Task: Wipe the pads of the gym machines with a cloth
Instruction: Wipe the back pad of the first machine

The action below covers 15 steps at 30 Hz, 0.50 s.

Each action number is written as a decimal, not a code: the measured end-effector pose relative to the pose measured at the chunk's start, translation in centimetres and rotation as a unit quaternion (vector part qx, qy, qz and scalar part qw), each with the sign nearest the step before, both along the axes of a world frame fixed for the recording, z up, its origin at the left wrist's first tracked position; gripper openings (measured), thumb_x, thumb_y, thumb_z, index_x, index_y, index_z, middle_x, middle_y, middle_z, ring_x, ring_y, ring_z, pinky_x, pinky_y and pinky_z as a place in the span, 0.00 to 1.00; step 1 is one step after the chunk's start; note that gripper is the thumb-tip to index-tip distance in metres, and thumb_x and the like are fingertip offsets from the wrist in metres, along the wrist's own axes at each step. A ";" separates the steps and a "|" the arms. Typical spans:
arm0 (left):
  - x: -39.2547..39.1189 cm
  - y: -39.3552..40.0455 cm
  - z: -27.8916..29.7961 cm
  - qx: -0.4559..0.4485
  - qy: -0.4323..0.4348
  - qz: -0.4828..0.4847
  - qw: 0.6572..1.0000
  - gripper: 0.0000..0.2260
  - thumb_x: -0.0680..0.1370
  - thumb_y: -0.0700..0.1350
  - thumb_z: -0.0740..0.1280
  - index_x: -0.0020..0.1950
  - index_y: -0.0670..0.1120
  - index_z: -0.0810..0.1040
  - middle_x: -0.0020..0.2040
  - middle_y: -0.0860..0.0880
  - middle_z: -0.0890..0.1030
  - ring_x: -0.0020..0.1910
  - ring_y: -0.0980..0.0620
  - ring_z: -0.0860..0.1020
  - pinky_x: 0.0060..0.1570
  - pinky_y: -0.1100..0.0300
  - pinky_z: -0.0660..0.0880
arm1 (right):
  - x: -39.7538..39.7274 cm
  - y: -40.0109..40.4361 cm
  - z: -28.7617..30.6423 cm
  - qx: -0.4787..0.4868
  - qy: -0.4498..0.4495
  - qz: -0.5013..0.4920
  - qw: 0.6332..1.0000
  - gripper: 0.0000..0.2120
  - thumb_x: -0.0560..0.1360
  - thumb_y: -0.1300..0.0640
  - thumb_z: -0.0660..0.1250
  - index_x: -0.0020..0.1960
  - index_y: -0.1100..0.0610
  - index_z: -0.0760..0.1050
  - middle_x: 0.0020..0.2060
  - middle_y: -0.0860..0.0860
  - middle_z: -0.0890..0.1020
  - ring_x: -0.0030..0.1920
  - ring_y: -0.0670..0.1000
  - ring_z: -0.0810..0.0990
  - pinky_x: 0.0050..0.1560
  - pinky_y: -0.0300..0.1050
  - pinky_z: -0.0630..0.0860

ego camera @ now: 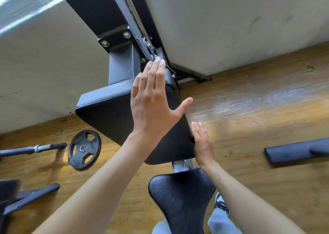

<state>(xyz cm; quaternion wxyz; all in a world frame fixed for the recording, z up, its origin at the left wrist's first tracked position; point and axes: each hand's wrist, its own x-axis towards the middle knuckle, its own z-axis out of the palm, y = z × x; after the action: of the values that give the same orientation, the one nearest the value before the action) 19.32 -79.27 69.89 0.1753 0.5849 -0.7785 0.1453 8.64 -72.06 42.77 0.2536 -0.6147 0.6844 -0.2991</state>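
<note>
Your left hand (153, 102) was held flat over the black pad (114, 112), fingers straight and together, pointing toward 12 o'clock, thumb spread out toward 2 o'clock past the pad's right edge. It held nothing. Whether the palm pressed the pad or hovered just above it could not be told.

Your right hand (203, 144) was also flat and empty, fingers straight, lying against the pad's right side near its lower corner, at about 4 o'clock from the left hand. The fingertips touched the pad's edge.

No cloth showed in either hand.

The pad sat tilted at the middle of the view, mounted on a grey steel post (122, 63) that rose toward 12 o'clock and met a black frame (92, 7) with 2 bolts on its plate. A steel rod ran alongside the frame.

At 6 o'clock from the pad was the black seat (181, 198), joined by a worn metal bracket (181, 165). Your legs in pale jeans straddled the seat, with 1 shoe (220, 203) visible on the right.

On the wooden floor (258, 109), at 8 o'clock from the pad, a black weight plate (84, 150) lay flat, with a bar (33, 149) just beside it at 9 o'clock. A padded roller (295, 152) lay at 3 o'clock, well apart from the pad.
</note>
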 end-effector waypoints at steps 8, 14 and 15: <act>0.0 -0.2 -0.1 -0.011 -0.006 -0.010 1.000 0.43 0.74 0.70 0.67 0.78 0.41 0.67 0.78 0.44 0.69 0.78 0.45 0.65 0.78 0.48 0.60 | -0.2 1.2 -4.0 0.050 -0.009 0.009 0.999 0.36 0.76 0.83 0.56 0.81 0.61 0.61 0.78 0.50 0.63 0.80 0.51 0.55 0.80 0.50 0.54; 0.0 -0.3 -0.2 -0.024 -0.003 -0.011 1.000 0.42 0.74 0.68 0.69 0.78 0.40 0.68 0.76 0.44 0.71 0.77 0.45 0.66 0.79 0.49 0.60 | -0.2 2.3 -6.3 0.093 -0.011 0.006 0.996 0.39 0.74 0.84 0.54 0.81 0.61 0.61 0.78 0.54 0.67 0.81 0.55 0.59 0.80 0.49 0.52; 0.0 -0.3 -0.2 -0.027 -0.003 -0.011 1.000 0.41 0.74 0.67 0.69 0.78 0.40 0.68 0.76 0.44 0.71 0.77 0.45 0.67 0.79 0.49 0.59 | -0.2 2.2 -6.6 0.098 -0.015 0.005 0.995 0.38 0.75 0.83 0.54 0.81 0.61 0.60 0.79 0.53 0.66 0.81 0.55 0.58 0.80 0.48 0.51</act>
<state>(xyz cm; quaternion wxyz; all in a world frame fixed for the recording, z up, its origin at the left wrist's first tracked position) 19.30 -79.56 69.68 0.1898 0.5709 -0.7813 0.1662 8.44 -69.82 36.21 0.3244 -0.5858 0.7034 -0.2382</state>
